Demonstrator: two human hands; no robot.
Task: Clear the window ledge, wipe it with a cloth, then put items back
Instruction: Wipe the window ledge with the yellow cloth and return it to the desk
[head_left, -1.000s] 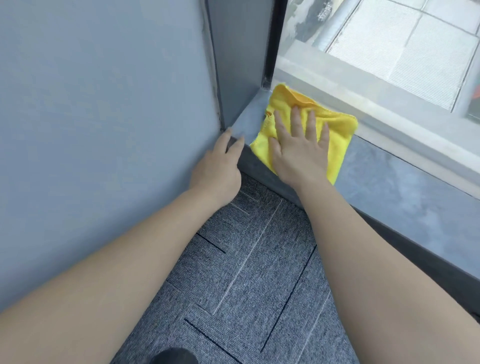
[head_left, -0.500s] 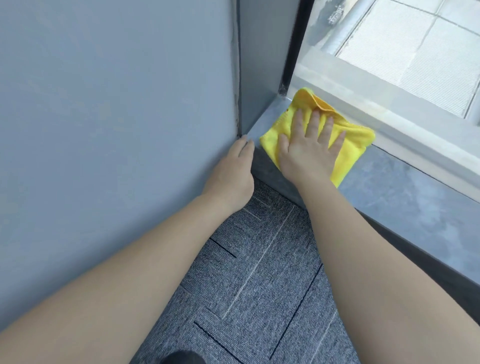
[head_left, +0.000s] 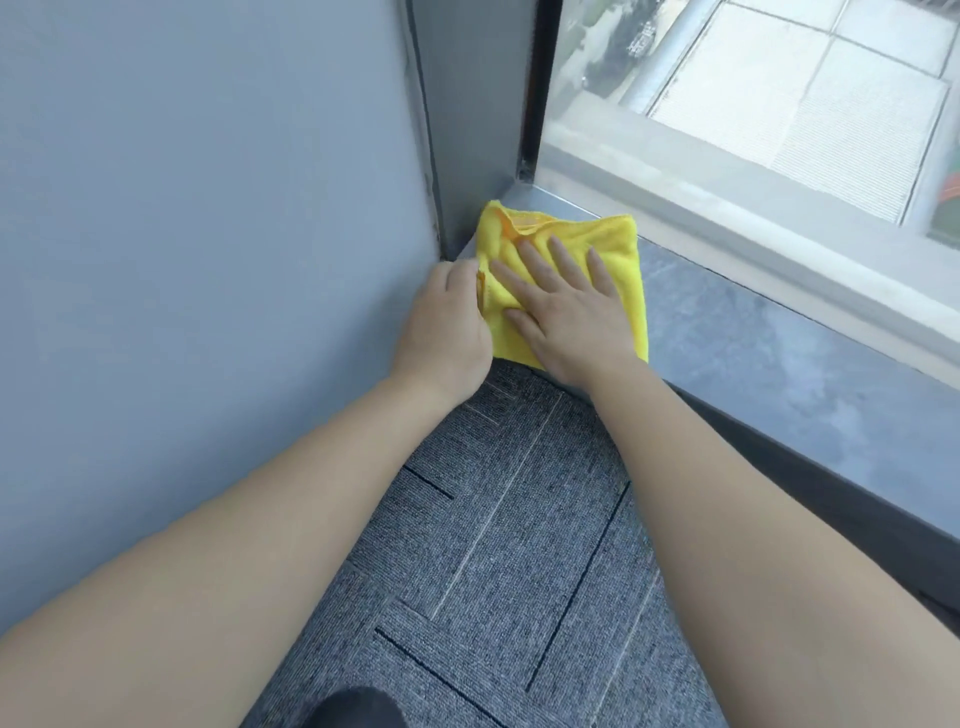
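head view: a yellow cloth (head_left: 613, 244) lies folded on the dark grey window ledge (head_left: 779, 358), pushed into the ledge's left end where it meets the grey wall (head_left: 208, 234) and the upright side panel (head_left: 467, 104) of the window recess. its near edge reaches the front lip of the ledge.

the right hand (head_left: 566, 306) lies flat on top of the cloth, palm down, fingers straight and a little spread, pressing it against the ledge; it grips nothing. the fingertips point toward the window glass (head_left: 753, 104).

the left hand (head_left: 441, 332) sits at the ledge's left corner, just beside the right hand, its knuckles toward the camera. its fingertips touch the left edge of the cloth; whether they pinch the fabric or only rest against it i cannot tell, since the fingers are folded out of sight behind the back of the hand.

both bare forearms reach in from the bottom of the view over grey carpet tiles (head_left: 493, 545) with thin dark lines. a dark rounded shape (head_left: 353, 709) shows at the bottom edge, too cropped to identify.
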